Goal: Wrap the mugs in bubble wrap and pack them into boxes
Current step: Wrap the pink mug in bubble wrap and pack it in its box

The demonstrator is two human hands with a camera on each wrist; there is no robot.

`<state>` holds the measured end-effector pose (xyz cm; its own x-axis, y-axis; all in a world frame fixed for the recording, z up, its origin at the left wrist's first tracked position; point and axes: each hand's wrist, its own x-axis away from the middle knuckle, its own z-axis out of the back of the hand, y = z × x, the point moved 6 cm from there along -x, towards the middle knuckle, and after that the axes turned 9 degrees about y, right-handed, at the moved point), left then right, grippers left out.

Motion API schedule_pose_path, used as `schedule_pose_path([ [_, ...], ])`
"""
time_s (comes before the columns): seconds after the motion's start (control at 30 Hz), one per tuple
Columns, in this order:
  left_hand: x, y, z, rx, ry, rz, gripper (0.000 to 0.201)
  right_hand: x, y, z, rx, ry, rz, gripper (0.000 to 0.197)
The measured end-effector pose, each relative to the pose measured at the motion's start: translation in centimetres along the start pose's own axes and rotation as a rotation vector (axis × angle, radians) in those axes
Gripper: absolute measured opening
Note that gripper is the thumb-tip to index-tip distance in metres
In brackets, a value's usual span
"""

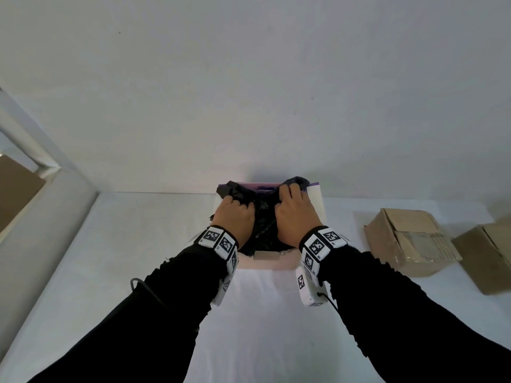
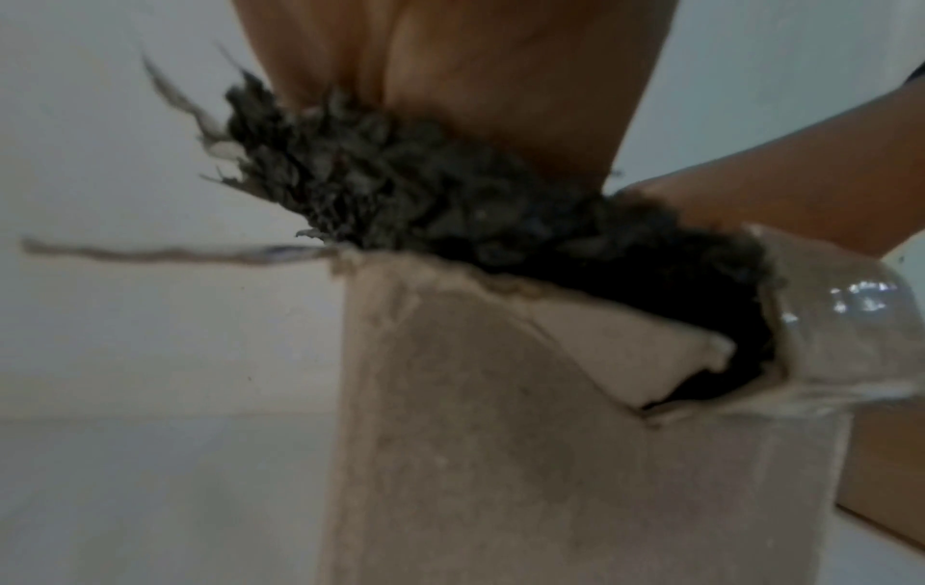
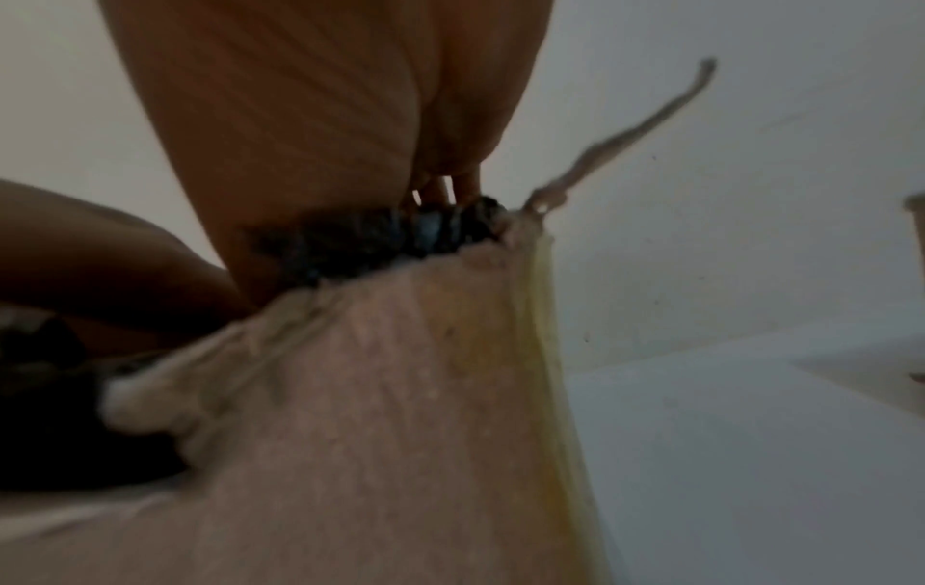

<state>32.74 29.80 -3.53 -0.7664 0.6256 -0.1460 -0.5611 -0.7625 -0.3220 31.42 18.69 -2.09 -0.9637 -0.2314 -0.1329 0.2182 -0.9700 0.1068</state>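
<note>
At the far middle of the white table (image 1: 138, 272), an open box (image 1: 266, 263) stood against the wall, with black bubble wrap (image 1: 262, 222) bulging from its top. Both hands were set side by side on the wrap, palms down. The left hand (image 1: 235, 219) pressed on the wrap's left part, its fingers bent over the far edge and into the dark material. The right hand (image 1: 294, 215) pressed on the right part, its fingers likewise curled into the wrap near the box's far rim. The left wrist view showed the wrap (image 2: 425, 190) bunched under the palm above a torn cardboard edge of the box (image 2: 500, 455); the right wrist view showed the same wrap (image 3: 380, 233) squeezed between the hand and the box wall (image 3: 375, 415). No mug could be made out beneath the wrap. To the right, well apart, lay a closed brown carton (image 1: 409, 241), and a second carton (image 1: 489, 258) sat just beside it at the frame's edge.
</note>
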Motion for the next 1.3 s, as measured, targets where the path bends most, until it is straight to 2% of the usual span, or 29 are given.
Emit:
schedule_pose_path([
  [0.07,0.0,0.2,-0.3,0.007,0.04,-0.01,0.05,-0.5,-0.2,-0.2,-0.037,-0.017,0.016,0.025],
  [0.13,0.0,0.3,-0.8,0.013,0.091,-0.014,0.046,-0.8,-0.2,-0.6,-0.057,-0.03,0.019,0.036],
  [0.23,-0.3,0.3,-1.4,0.033,0.038,-0.015,0.033,-0.8,-0.1,-1.0,-0.093,-0.027,-0.009,0.039],
  [0.33,-0.4,-0.1,-1.8,0.056,0.009,0.016,0.036,0.0,0.2,-1.9,-0.225,-0.058,-0.093,0.04],
  [0.43,-0.5,0.0,-2.4,0.095,-0.1,0.011,0.034,-0.1,0.1,-2.7,-0.217,-0.129,-0.081,0.046],
  [0.47,-0.5,-0.2,-2.4,0.126,-0.095,0.025,0.031,-0.3,0.0,-2.8,-0.196,-0.14,-0.07,0.047],
  [0.53,-0.3,-0.9,-2.0,0.171,-0.032,0.082,0.025,-0.7,-0.3,-2.6,-0.099,-0.109,-0.02,0.043],
  [0.63,0.4,-1.8,-0.3,0.127,0.159,0.092,0.027,-0.7,-0.3,-1.8,0.083,-0.03,0.029,0.042],
  [0.73,0.6,-2.1,-0.2,0.111,0.228,0.089,0.037,-0.8,0.1,-1.7,0.057,0.03,0.015,0.046],
  [0.8,0.4,-2.0,-0.5,0.09,0.194,0.122,0.049,-0.9,0.2,-1.8,0.064,0.012,0.021,0.047],
  [0.93,0.3,-1.8,-1.1,0.058,0.009,0.216,0.064,-0.8,0.5,-2.3,0.067,-0.035,0.033,0.056],
  [1.0,0.1,-1.7,-1.5,0.035,-0.077,0.214,0.055,-0.9,0.6,-2.5,0.035,-0.063,0.03,0.059],
  [1.07,-0.2,-1.7,-1.4,0.024,-0.095,0.203,0.035,-1.1,0.6,-2.3,0.007,-0.109,0.041,0.053],
  [1.13,-0.3,-1.9,-1.3,0.064,-0.099,0.195,0.024,-1.7,0.6,-1.7,-0.017,-0.171,0.045,0.044],
  [1.23,0.4,-3.1,-0.2,0.116,-0.016,0.204,0.025,-3.3,0.4,0.2,-0.174,-0.112,0.017,0.04],
  [1.3,1.9,-3.7,1.1,0.167,0.147,0.242,0.028,-4.5,-0.7,0.3,-0.309,-0.123,0.057,0.046],
])
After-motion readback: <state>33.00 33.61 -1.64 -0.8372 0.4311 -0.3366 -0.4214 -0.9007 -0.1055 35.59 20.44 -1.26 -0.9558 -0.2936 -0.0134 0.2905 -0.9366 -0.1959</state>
